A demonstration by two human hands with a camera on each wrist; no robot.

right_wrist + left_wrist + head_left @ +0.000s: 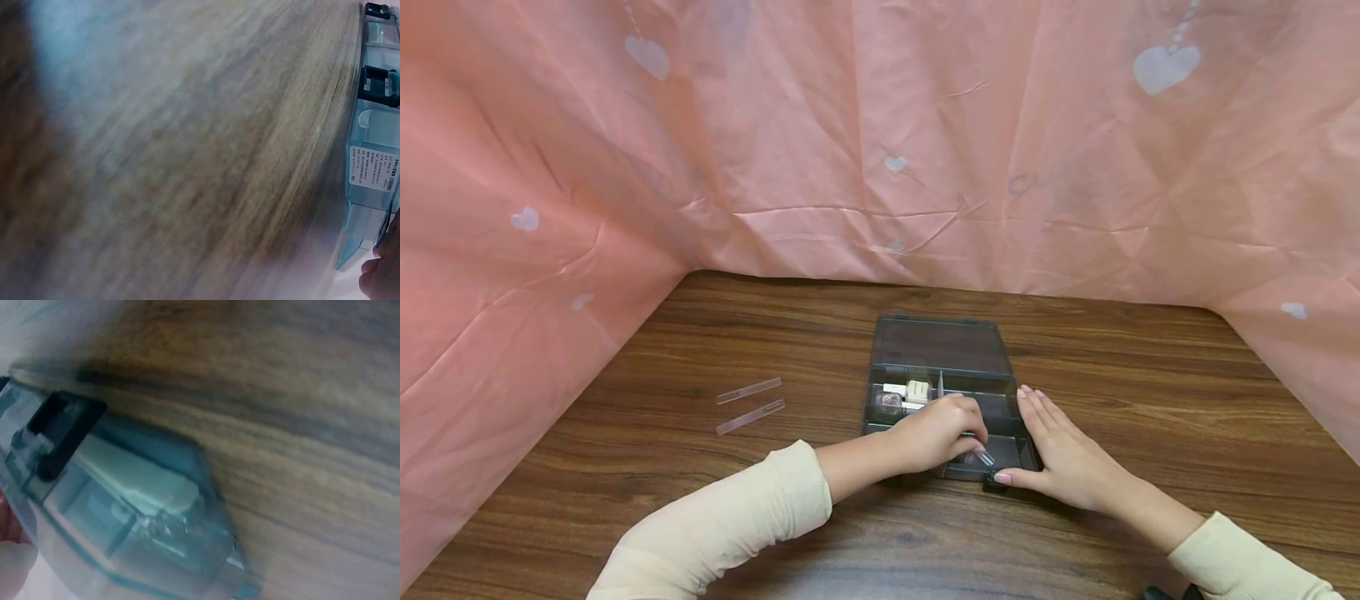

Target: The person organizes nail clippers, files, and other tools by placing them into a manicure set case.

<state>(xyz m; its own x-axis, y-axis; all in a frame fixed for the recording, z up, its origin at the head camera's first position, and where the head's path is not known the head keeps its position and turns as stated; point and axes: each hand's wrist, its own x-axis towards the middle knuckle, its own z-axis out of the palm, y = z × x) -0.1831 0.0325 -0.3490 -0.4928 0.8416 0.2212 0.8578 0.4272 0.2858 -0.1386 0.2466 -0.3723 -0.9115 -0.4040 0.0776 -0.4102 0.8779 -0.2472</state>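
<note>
The left sleeve (722, 525) at seven o'clock leads to the left hand (938, 431), pinching a strip (987, 457) at five o'clock of the box (981, 383), probably light, stiff, slippery, best gripped by its edges; the right hand (1067, 461), fingers extended, rests at four o'clock.

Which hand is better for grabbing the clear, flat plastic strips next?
Probably the left hand, once free: it's nearer the strips, while the right hand rests against the dark rectangular plastic box.
</note>
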